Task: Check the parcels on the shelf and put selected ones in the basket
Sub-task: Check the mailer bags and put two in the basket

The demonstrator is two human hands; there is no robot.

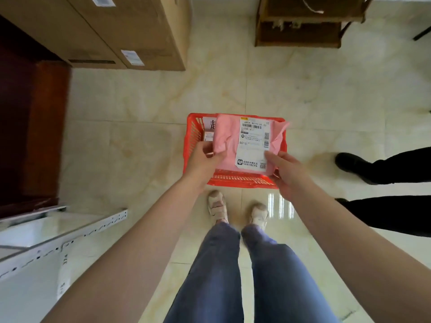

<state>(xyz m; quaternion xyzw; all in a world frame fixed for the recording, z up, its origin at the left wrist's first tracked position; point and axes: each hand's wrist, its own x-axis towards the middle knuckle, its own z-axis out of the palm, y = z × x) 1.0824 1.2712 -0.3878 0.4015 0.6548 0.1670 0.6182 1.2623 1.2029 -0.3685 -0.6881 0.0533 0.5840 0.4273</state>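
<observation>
Pink parcel [229, 145] held flat above the red basket [242, 180], white label up, long side running left to right across the basket's opening. Left hand [205, 157] pinching the parcel's crumpled left edge, fingers curled round it. Right hand [283, 169] gripping the right near corner, thumb pressed onto the label. Basket directly below and slightly beyond both hands, standing on the tiled floor [140, 113] just ahead of the shoes [217, 203]. Neither hand nearer than the other; parcel centred between them, so straight down is the way in. Already inside the basket, at its far left: a small box [208, 135] and a white card, perhaps another parcel, mostly hidden. Likely snag: the flap at right overhanging the rim.
</observation>
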